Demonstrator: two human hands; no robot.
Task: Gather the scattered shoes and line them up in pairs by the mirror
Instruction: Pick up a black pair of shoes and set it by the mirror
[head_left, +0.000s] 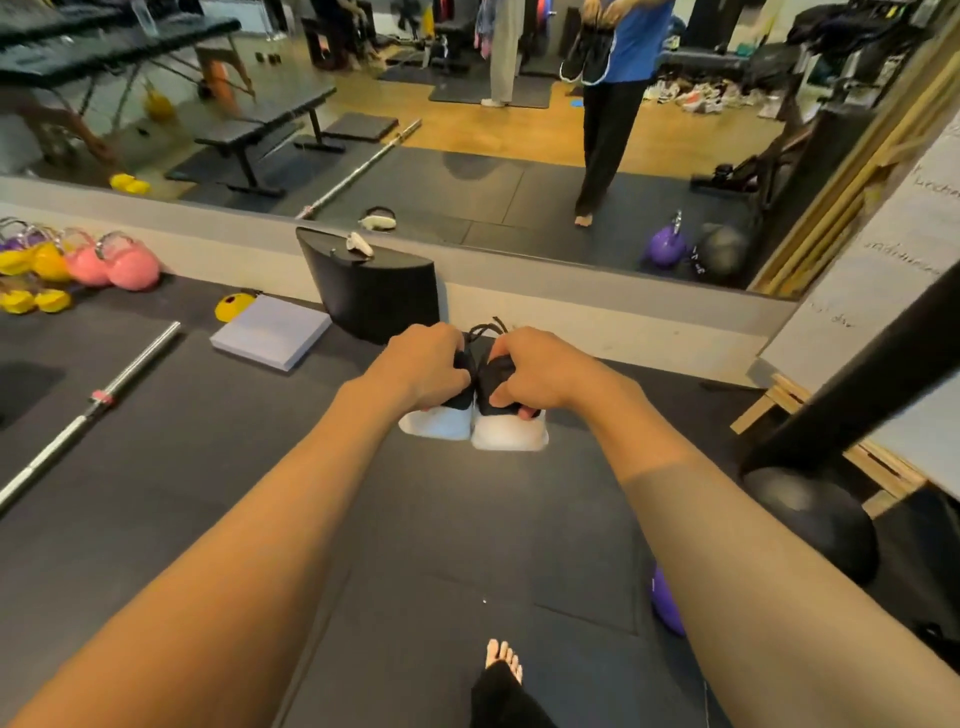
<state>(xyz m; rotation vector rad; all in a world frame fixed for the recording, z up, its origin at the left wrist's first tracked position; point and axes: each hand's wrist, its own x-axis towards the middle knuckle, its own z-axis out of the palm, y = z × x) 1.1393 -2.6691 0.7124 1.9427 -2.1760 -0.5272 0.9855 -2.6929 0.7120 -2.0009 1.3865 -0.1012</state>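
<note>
I hold a pair of black shoes with thick white soles out in front of me, above the dark floor mat. My left hand (423, 371) grips the left shoe (441, 422) and my right hand (537, 371) grips the right shoe (509, 434). The two shoes hang side by side, touching, heels toward me, with their black laces sticking up between my hands. The big wall mirror (467, 130) is straight ahead above a grey ledge; in it I see the reflected shoes and a heap of other shoes (711, 96) far behind.
A black curved box (371, 291) with a white controller stands against the ledge just beyond my hands. A grey pad (270, 332), a barbell (88, 410) and coloured kettlebells (124, 265) lie left. A black ball (810, 519), wooden frames and a purple weight sit right. My bare foot (503, 660) is below.
</note>
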